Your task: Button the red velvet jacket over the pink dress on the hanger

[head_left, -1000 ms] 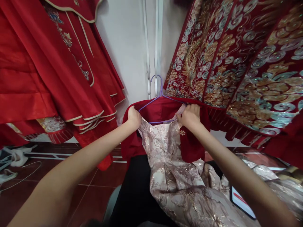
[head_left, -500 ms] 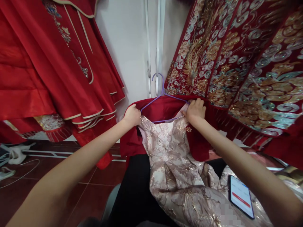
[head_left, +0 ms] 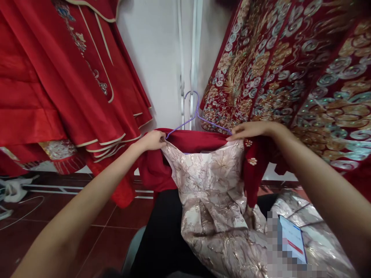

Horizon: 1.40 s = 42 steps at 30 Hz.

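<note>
A pale pink brocade dress with gold-toned pattern hangs from a purple hanger and spreads over the lap. Behind its neckline lies a dark red jacket with jewelled buttons on the right side. My left hand is closed in a pinch on the dress's left shoulder, by the hanger's end. On the other shoulder, my right hand grips the dress and jacket fabric near the hanger's right arm; its fingertips are partly hidden. The hanger's lower bar is mostly covered by the dress.
Red garments with cream trim hang on the left, embroidered red garments on the right. White vertical poles stand ahead. A phone lies on the skirt at lower right. White shoes and a cable are at far left.
My right hand has turned flatter over the shoulder, pulling the dress's right side outward. My left hand has shifted slightly left. The dress neckline now covers the hanger's lower bar, and the red jacket sits lower.
</note>
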Tool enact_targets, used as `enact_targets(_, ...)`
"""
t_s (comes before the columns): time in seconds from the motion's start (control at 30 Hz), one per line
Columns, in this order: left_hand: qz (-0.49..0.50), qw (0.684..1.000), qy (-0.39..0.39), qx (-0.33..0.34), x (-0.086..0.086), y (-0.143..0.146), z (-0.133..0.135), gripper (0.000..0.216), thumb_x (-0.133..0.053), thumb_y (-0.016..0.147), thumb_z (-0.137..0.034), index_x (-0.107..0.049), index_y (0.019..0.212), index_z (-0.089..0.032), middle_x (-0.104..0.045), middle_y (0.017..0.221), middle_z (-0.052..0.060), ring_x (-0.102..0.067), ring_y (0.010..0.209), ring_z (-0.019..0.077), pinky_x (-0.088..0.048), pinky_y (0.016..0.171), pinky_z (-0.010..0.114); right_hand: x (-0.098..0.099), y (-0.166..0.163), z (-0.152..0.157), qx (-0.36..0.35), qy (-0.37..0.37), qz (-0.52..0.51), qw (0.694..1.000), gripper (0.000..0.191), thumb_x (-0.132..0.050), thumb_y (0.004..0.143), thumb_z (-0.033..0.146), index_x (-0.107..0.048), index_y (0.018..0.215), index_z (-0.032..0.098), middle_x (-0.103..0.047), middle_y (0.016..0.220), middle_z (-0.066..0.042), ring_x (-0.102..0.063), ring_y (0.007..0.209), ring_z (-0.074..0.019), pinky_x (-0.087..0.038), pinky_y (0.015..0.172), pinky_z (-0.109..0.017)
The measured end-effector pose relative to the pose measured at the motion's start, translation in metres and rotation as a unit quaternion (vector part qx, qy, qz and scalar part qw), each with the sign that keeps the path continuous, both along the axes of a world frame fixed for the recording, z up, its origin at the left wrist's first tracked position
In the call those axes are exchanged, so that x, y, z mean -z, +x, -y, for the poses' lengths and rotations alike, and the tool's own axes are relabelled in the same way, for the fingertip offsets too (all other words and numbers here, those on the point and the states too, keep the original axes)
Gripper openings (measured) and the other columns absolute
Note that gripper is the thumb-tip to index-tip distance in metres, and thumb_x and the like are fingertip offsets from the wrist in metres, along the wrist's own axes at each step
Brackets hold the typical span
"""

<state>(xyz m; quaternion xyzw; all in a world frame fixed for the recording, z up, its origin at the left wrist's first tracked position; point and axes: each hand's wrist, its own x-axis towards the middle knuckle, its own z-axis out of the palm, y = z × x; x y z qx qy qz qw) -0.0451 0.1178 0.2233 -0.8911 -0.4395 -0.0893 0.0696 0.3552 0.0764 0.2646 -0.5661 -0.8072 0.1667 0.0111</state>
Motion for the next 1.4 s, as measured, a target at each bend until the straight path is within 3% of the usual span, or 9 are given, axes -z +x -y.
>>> enact_targets(0.2, 0.219, 0.943, -0.247, 0.045, 0.005, -0.016, -0.012, 0.017, -0.054, 0.068, -0.031, -0.064, 0.073, -0.017, -0.064, 0.071, 0.0, -0.058, 0.071, 0.0153, -0.043, 0.068, 0.023, 0.024, 0.031, 0.025, -0.01, 0.068, -0.18, 0.981, 0.04, -0.062, 0.069, 0.056, -0.064, 0.093, 0.024, -0.066, 0.092, -0.003, -0.059, 0.09, -0.0248, -0.044, 0.08, -0.035)
enact_targets(0.37, 0.301, 0.895, -0.328, 0.025, 0.007, -0.018, -0.014, 0.012, -0.061, 0.063, -0.023, -0.07, 0.069, -0.018, -0.068, 0.071, 0.001, -0.062, 0.072, 0.0171, -0.046, 0.073, 0.025, 0.039, 0.032, 0.034, 0.042, 0.106, -0.258, 0.959, 0.044, -0.062, 0.07, 0.054, -0.063, 0.104, 0.026, -0.067, 0.097, -0.002, -0.06, 0.091, -0.025, -0.045, 0.08, -0.036)
enact_targets(0.53, 0.416, 0.807, -0.42, 0.021, 0.01, -0.033, -0.012, 0.028, -0.073, 0.058, -0.022, -0.075, 0.085, -0.016, -0.073, 0.087, 0.009, -0.066, 0.08, 0.0217, -0.048, 0.08, 0.033, 0.054, 0.034, 0.038, 0.059, 0.111, -0.327, 0.937, 0.039, -0.064, 0.071, 0.046, -0.066, 0.104, 0.026, -0.067, 0.105, -0.002, -0.059, 0.099, -0.0247, -0.043, 0.089, -0.036)
enact_targets(0.73, 0.454, 0.814, -0.359, 0.036, 0.03, -0.04, -0.012, 0.031, -0.07, 0.056, -0.013, -0.071, 0.087, -0.015, -0.072, 0.089, 0.007, -0.064, 0.081, 0.0184, -0.048, 0.077, 0.029, 0.099, 0.052, 0.042, 0.132, 0.054, -0.498, 0.856, 0.051, -0.067, 0.06, 0.025, -0.063, 0.11, 0.025, -0.068, 0.11, -0.005, -0.063, 0.098, -0.025, -0.049, 0.081, -0.034)
enact_targets(0.9, 0.506, 0.777, -0.373, 0.036, 0.043, -0.025, -0.013, 0.034, -0.068, 0.058, -0.015, -0.071, 0.092, -0.014, -0.071, 0.085, 0.007, -0.063, 0.075, 0.0174, -0.049, 0.069, 0.027, 0.111, 0.046, 0.052, 0.113, 0.03, -0.582, 0.805, 0.054, -0.067, 0.061, 0.027, -0.06, 0.114, 0.03, -0.067, 0.112, -0.003, -0.064, 0.099, -0.0234, -0.052, 0.079, -0.034)
enact_targets(1.0, 0.504, 0.771, -0.388, 0.021, 0.042, -0.014, -0.01, 0.029, -0.071, 0.063, -0.025, -0.073, 0.089, -0.014, -0.071, 0.087, 0.009, -0.063, 0.076, 0.0189, -0.049, 0.068, 0.028, 0.1, 0.031, 0.055, 0.107, 0.092, -0.599, 0.788, 0.041, -0.065, 0.07, 0.041, -0.061, 0.11, 0.031, -0.067, 0.108, -0.002, -0.064, 0.097, -0.0208, -0.053, 0.08, -0.034)
enact_targets(1.23, 0.49, 0.822, -0.289, 0.032, 0.042, -0.008, -0.003, 0.047, -0.067, 0.07, -0.055, -0.074, 0.093, -0.014, -0.073, 0.087, 0.009, -0.064, 0.081, 0.0204, -0.048, 0.076, 0.03, 0.079, 0.006, 0.042, 0.108, 0.352, -0.418, 0.83, 0.027, -0.066, 0.075, 0.051, -0.066, 0.085, 0.026, -0.067, 0.087, -0.003, -0.062, 0.084, -0.0204, -0.051, 0.081, -0.036)
enact_targets(1.33, 0.522, 0.827, -0.205, 0.026, 0.052, -0.011, -0.001, 0.05, -0.061, 0.074, -0.058, -0.074, 0.092, -0.013, -0.073, 0.088, 0.01, -0.065, 0.083, 0.0221, -0.048, 0.077, 0.031, 0.089, 0.009, 0.037, 0.135, 0.413, -0.431, 0.791, 0.028, -0.063, 0.076, 0.052, -0.062, 0.078, 0.024, -0.065, 0.079, -0.003, -0.061, 0.079, -0.021, -0.051, 0.079, -0.037)
enact_targets(1.4, 0.535, 0.839, -0.096, -0.029, 0.064, -0.012, 0.005, 0.049, -0.056, 0.078, -0.058, -0.073, 0.091, -0.013, -0.073, 0.088, 0.009, -0.065, 0.082, 0.0227, -0.047, 0.074, 0.03, 0.103, 0.013, 0.037, 0.187, 0.448, -0.445, 0.752, 0.029, -0.061, 0.076, 0.052, -0.059, 0.077, 0.024, -0.064, 0.079, -0.004, -0.062, 0.078, -0.022, -0.05, 0.08, -0.039)
